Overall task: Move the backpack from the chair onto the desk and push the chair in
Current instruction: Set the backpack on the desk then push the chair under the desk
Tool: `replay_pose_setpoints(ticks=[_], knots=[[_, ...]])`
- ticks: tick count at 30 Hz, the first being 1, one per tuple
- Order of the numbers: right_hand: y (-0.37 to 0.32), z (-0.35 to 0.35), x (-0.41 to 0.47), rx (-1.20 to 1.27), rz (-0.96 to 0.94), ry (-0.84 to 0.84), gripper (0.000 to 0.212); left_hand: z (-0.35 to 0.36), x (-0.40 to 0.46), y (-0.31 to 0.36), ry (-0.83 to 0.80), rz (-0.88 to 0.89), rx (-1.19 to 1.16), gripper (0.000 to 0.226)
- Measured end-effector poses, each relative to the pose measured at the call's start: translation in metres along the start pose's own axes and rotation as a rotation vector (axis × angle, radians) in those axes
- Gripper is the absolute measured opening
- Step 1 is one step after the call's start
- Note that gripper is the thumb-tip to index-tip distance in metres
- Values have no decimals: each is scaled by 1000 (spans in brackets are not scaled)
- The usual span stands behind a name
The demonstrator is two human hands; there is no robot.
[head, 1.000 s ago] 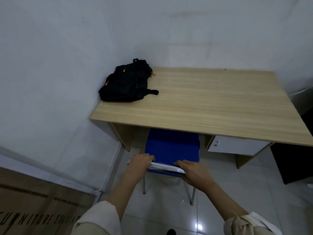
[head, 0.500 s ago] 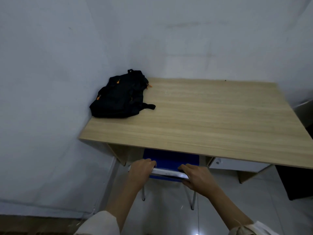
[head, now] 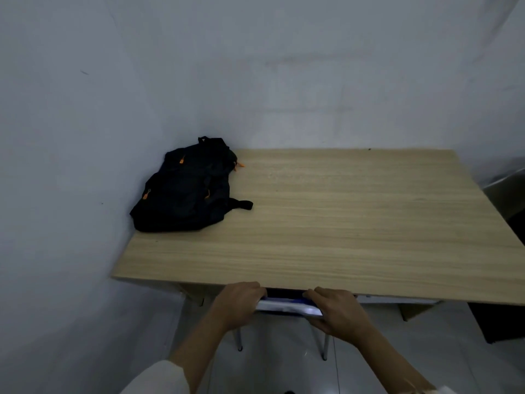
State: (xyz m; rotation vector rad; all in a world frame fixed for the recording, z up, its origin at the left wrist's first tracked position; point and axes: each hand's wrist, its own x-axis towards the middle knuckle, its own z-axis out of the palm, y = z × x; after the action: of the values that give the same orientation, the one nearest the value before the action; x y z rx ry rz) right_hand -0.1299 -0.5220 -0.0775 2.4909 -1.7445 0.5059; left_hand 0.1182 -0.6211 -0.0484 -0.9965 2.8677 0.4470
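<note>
A black backpack [head: 186, 191] with orange zip pulls lies flat at the far left corner of the light wooden desk [head: 355, 223], against the wall. The blue chair [head: 288, 307] is almost wholly under the desk: only its silver top rail, a strip of blue and two thin metal legs show below the front edge. My left hand [head: 237, 307] grips the left end of that rail. My right hand [head: 335, 311] grips its right end. Both hands touch the desk's front edge.
White walls close in at the left and behind the desk. A white drawer unit [head: 397, 301] sits under the desk to the right of the chair. A dark object [head: 500, 322] stands on the pale tiled floor at the right.
The chair has slid forward under the desk, so its blue seat is now hidden. Both hands moved with the rail up to the desk edge, and my view came closer.
</note>
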Motion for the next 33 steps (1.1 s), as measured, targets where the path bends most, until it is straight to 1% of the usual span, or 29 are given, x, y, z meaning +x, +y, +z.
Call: replay_pose_setpoints(ticks=[2,3,5,6,9,11,13,15,16,18,20,22,24,27,33], knots=[[-1,-3,1,-2,8,-1,35,0,1,-1,1,18,-2,21],[-1,-4,1,4,13,-2,37,1,2,-2,10,28,0,29],[-3,-6,-1,35,45,-22,43,0,1,-1,10,20,5,60],[-3,-8,-1,60,68,-41,49,-3,0,1,7,0,-2,70],[-11,-17,1,132,163,-128,65,-7,-2,7,47,-52,-103,85],[-18,-24,3,212,290,-181,69,-8,-3,10,83,-89,-146,89],[-28,-25,8,263,453,-145,68,-8,-3,11,139,-124,-152,82],[-39,-21,14,199,644,-54,71,-9,-3,12,179,-131,-150,73],[-44,-16,16,147,740,-12,68,-8,-3,12,206,-129,-145,68],[-51,-9,21,97,926,38,49,-4,-4,10,272,-112,-135,57],[-54,-8,26,118,1045,102,34,0,-3,7,357,-75,-125,44],[-53,-6,29,136,1034,223,27,3,0,3,437,-38,-120,29],[-52,-7,28,143,947,311,27,3,1,3,477,-6,-104,22],[-48,-8,26,154,864,291,26,5,5,1,452,20,-70,20],[-49,-11,24,184,863,275,25,4,3,6,408,-8,-44,21]])
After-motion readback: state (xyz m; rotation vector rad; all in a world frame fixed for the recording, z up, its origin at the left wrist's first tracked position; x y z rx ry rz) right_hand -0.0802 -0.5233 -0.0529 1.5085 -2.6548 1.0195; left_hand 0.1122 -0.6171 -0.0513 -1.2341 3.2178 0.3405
